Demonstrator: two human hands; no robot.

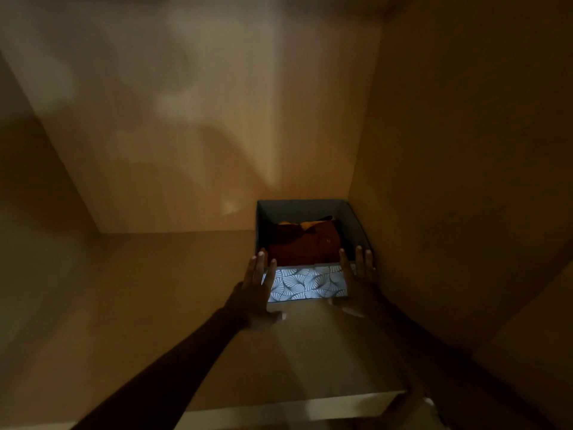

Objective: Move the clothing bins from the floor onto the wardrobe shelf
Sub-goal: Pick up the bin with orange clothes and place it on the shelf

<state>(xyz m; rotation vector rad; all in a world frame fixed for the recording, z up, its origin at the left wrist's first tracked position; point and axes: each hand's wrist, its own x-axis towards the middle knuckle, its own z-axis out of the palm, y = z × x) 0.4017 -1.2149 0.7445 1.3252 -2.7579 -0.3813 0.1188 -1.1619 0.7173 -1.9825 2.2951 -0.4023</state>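
One bin (pixel 305 243) sits on the wardrobe shelf (pixel 155 305), pushed into the back right corner, with its far wall close to the back panel (pixel 186 135) and its right wall just beside the side panel (pixel 465 150). It is a soft, open-topped box, dark grey inside, and its near face carries a pale blue-white print of fan-like leaves. Folded clothes (pixel 305 246) lie inside, mostly rust-brown, with a bit of yellow-orange at the back. Both hands are spread flat with the fingers straight: the left hand (pixel 259 290) lies against the bin's near left corner and the right hand (pixel 361 280) against its near right corner, neither closed around anything, and the printed face shows between them. The shelf is bare wood to the left of the bin, with wide open room running to the left side panel (pixel 37 169). In front of the bin the shelf is also open down to its pale front edge (pixel 279 408). The light is dim and brownish.
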